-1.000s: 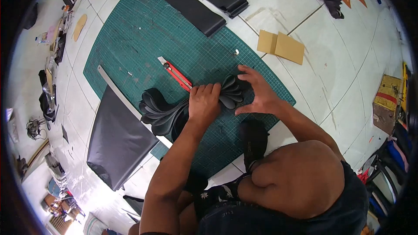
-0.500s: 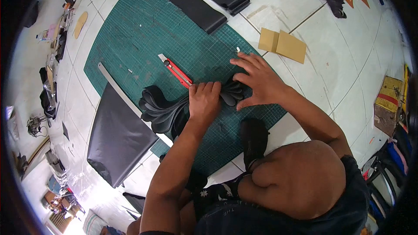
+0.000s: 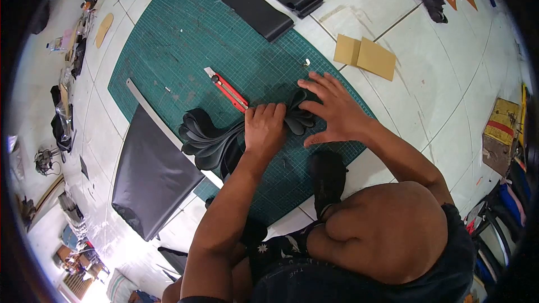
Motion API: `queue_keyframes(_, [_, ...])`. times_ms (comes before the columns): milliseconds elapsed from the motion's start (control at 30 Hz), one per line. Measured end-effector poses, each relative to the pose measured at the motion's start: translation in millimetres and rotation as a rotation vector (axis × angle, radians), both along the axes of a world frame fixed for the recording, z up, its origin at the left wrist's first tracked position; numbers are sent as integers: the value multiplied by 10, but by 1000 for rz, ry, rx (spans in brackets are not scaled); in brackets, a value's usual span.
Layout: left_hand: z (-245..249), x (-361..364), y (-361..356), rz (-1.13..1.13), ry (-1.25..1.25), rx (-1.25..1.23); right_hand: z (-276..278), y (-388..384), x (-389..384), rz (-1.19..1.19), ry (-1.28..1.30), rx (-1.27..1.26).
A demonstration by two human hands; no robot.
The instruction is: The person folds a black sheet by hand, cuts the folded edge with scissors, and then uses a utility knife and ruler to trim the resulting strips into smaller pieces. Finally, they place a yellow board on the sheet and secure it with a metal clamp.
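Note:
A looped bundle of black strips [image 3: 216, 145] lies on the green cutting mat [image 3: 168, 39], its folds fanning out at both ends. My left hand [image 3: 265, 132] is wrapped round the bundle's middle, fingers closed over it. At the right end of the loops, my right hand [image 3: 337, 109] is spread, with thumb and fingers apart around the folds. Just beyond my left knuckles lies a red utility knife [image 3: 229, 91], its blade end pointing away to the left.
A metal ruler [image 3: 147, 102] rests along a dark sheet [image 3: 151, 174] on the left. Flat black strips [image 3: 247, 3] lie across the mat's far edge. Folded tan card [image 3: 373, 59] sits on the white tiles to the right. My dark shoe [image 3: 327, 177] is at the mat's near edge.
My right hand has shifted slightly toward me, and the folds at the bundle's right end have spread upward. My left hand keeps its hold in the same place.

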State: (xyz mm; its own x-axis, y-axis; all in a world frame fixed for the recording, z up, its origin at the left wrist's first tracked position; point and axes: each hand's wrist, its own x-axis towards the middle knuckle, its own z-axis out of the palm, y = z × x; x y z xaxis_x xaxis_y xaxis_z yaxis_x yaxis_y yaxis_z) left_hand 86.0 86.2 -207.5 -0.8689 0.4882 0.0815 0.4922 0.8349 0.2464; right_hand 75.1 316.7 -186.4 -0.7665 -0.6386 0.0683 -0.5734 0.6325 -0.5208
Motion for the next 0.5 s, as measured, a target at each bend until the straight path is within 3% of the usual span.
queue_keyframes(500, [-35, -3, -20, 14, -54, 0, 0, 79, 107, -64, -4, -57])
